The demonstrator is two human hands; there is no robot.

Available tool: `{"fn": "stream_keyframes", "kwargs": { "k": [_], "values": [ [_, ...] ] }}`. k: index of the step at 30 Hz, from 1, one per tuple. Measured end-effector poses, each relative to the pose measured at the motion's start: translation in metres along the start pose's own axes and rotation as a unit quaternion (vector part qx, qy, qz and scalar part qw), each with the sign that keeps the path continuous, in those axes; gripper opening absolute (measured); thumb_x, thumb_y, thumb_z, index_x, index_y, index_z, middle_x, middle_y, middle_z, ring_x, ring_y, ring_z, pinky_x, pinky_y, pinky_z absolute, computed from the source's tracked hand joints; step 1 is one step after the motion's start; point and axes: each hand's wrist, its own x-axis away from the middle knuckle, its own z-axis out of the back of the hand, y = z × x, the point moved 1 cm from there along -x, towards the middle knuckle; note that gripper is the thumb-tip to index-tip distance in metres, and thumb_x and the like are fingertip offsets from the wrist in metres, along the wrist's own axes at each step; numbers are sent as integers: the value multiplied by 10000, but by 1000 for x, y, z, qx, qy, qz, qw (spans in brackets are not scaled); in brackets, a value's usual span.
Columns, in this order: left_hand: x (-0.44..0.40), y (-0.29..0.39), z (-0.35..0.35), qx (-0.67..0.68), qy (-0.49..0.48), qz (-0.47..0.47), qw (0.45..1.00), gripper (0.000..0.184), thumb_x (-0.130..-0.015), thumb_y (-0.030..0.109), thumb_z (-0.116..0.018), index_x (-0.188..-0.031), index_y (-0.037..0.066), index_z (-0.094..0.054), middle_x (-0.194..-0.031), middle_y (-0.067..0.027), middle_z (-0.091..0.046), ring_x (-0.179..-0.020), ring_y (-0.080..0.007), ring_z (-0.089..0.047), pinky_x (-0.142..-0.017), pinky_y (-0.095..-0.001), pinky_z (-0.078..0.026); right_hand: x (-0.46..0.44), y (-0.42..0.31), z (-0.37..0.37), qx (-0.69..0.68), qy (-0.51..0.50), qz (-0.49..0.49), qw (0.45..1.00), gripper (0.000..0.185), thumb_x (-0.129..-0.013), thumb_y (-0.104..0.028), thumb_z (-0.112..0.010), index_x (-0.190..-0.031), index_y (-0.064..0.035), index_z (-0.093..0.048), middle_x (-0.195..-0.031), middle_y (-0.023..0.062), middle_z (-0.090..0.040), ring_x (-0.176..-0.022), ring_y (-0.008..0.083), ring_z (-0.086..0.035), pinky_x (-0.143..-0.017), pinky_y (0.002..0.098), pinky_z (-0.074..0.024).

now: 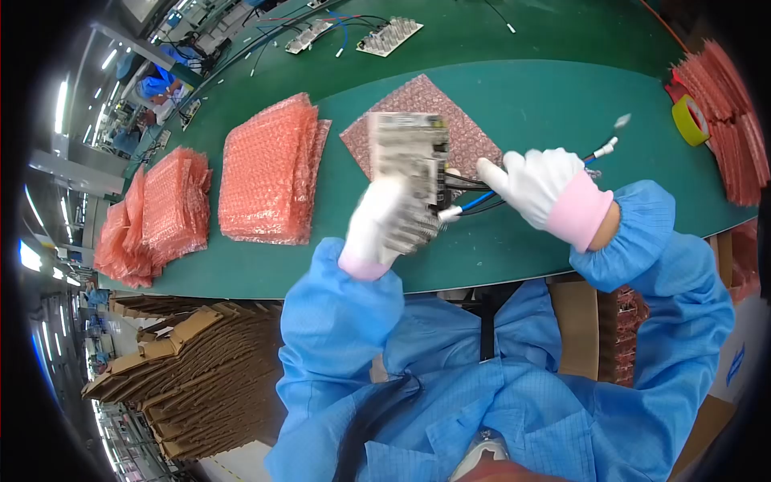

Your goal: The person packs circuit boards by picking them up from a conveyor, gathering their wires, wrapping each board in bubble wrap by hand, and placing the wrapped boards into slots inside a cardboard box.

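My left hand (376, 217), in a white glove with a pink cuff, is closed on a circuit board (407, 143) raised above the green table. The board is smeared by motion. From its right side run black and blue wires (479, 201) with white connectors. My right hand (540, 186), gloved alike, is closed round these wires; their ends stick out past it to the upper right. Behind the board a pink bubble-wrap sheet (466, 128) lies flat on the table, partly hidden by the board.
Stacks of pink bubble-wrap bags (265, 173) stand on the left, with more bags (715, 104) at the right edge beside a yellow tape roll (689, 120). Other circuit boards (389, 37) with wires lie at the back. Folded cardboard (209, 377) is stacked below the table's left side.
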Motion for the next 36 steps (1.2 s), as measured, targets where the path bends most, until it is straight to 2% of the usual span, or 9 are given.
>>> {"fn": "stream_keyframes", "kwargs": {
  "k": [3, 8, 12, 18, 22, 26, 29, 32, 36],
  "values": [
    [-7, -21, 11, -353, -85, -316, 877, 753, -657, 139, -724, -1325, 63, -383, -1267, -152, -455, -1138, -276, -482, -918, -415, -414, -8, 12, 3, 7, -196, -23, 980, 399, -749, -190, -635, -1114, -112, -495, -676, 100, -574, -575, 253, -610, -501, 323, -477],
    [3, -2, 3, -743, -60, -455, 487, 801, -567, 226, -770, -1284, 71, -448, -1307, -174, -426, -1135, -354, -482, -941, -410, -381, -5, 51, 16, -618, -309, -10, 723, 573, -799, -414, -639, -1151, 25, -531, -728, -4, -553, -625, 96, -489, -554, 260, -403],
    [0, 3, 4, -743, -60, -417, 521, 880, -507, 322, -807, -1277, 71, -463, -1296, -173, -451, -1204, -372, -416, -975, -435, -342, 0, 35, 8, -640, -274, -112, 709, 455, -888, -319, -560, -1174, 33, -528, -940, 36, -621, -794, 123, -547, -700, 242, -444],
    [-3, 17, 31, -235, -190, -153, 941, 1237, -592, 424, -820, -1443, 50, -4, -1408, -219, -299, -1300, -295, -310, -1072, -418, -231, 8, 40, 22, -510, -59, 62, 856, 417, -777, -202, -670, -1136, -11, -571, -805, 114, -629, -671, 244, -622, -585, 305, -471],
    [-7, 12, 9, -220, -321, 126, 912, 1207, -524, 172, -872, -1445, 75, -97, -1432, -115, -270, -1292, -238, -324, -1034, -369, -324, 6, 38, 42, -367, 95, 173, 909, 490, -689, -171, -710, -1139, -24, -587, -743, 116, -595, -611, 272, -587, -542, 320, -458],
    [-15, -10, 4, -164, -138, -209, 954, 1065, -582, 23, -765, -1437, 97, -135, -1400, -110, -319, -1318, -248, -302, -1083, -383, -243, 10, 32, 32, -322, 202, 31, 925, 710, -649, -255, -769, -1286, -156, -472, -908, 93, -578, -850, 268, -590, -722, 319, -481],
    [-43, -22, -12, -154, -13, -333, 930, 1061, -554, 106, -759, -1412, 46, -137, -1240, -172, -430, -1132, -264, -476, -936, -347, -430, 1, 4, -9, -716, 263, -136, 632, 879, -656, -276, -799, -1356, -21, -334, -1154, 94, -545, -1003, 193, -555, -902, 326, -444],
    [-58, -25, -29, -458, 176, -507, 709, 1073, -478, 235, -802, -1377, 69, -240, -1197, -199, -437, -1080, -370, -477, -902, -455, -411, -22, -17, 4, -884, 289, -179, 320, 578, -719, -168, -712, -1223, -9, -479, -1076, 63, -579, -963, 145, -557, -842, 279, -460],
    [-59, -15, -26, -471, 89, -510, 714, 1183, -507, 111, -853, -1417, 65, -99, -1286, -184, -414, -1164, -274, -474, -954, -381, -412, -16, -16, -6, -793, 274, -186, 512, 552, -772, -136, -675, -1263, -11, -456, -1169, 57, -570, -1025, 165, -557, -905, 306, -437]
  ]
}}
